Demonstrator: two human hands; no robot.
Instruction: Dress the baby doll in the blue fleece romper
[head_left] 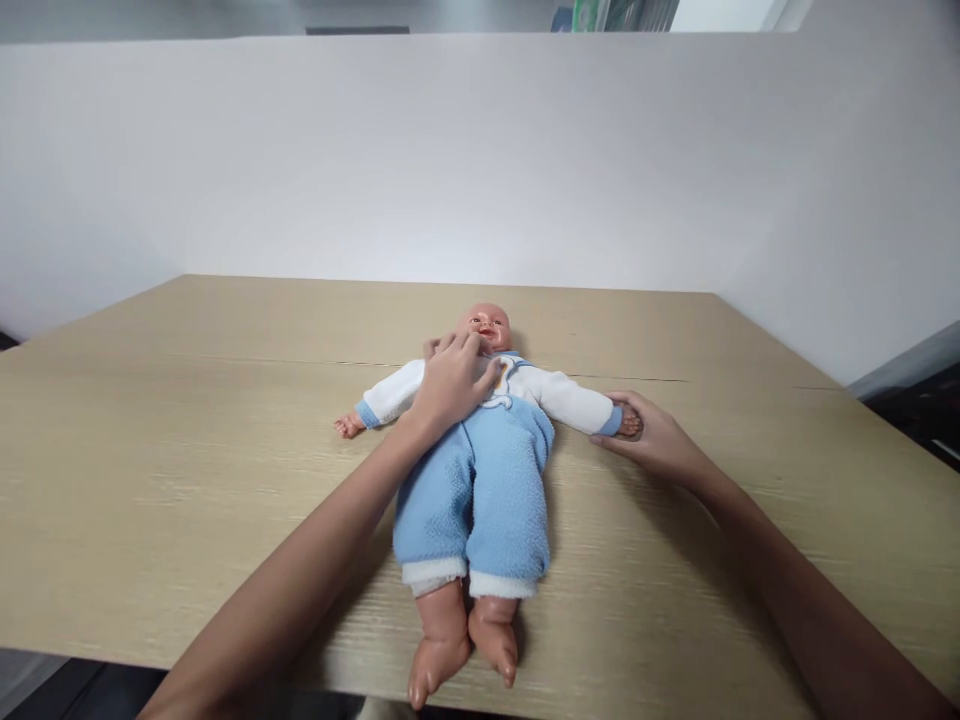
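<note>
A baby doll [487, 450] lies on its back on a wooden table [225, 480], its head away from me and its feet near the front edge. It wears a white top with blue cuffs and fluffy blue trousers; its feet are bare. My left hand [454, 380] rests on its chest just below the chin, fingers apart and slightly bent, thumb on the print of the top. At the right, my right hand [652, 435] is closed around the doll's hand and blue cuff, with that arm stretched out sideways. The doll's other arm lies spread to the left.
Behind the table rises a pale wall or partition [465, 160]. Beyond its top edge are some blurred objects, one of them green [585, 15]. A dark object [915, 390] stands past the table's right side.
</note>
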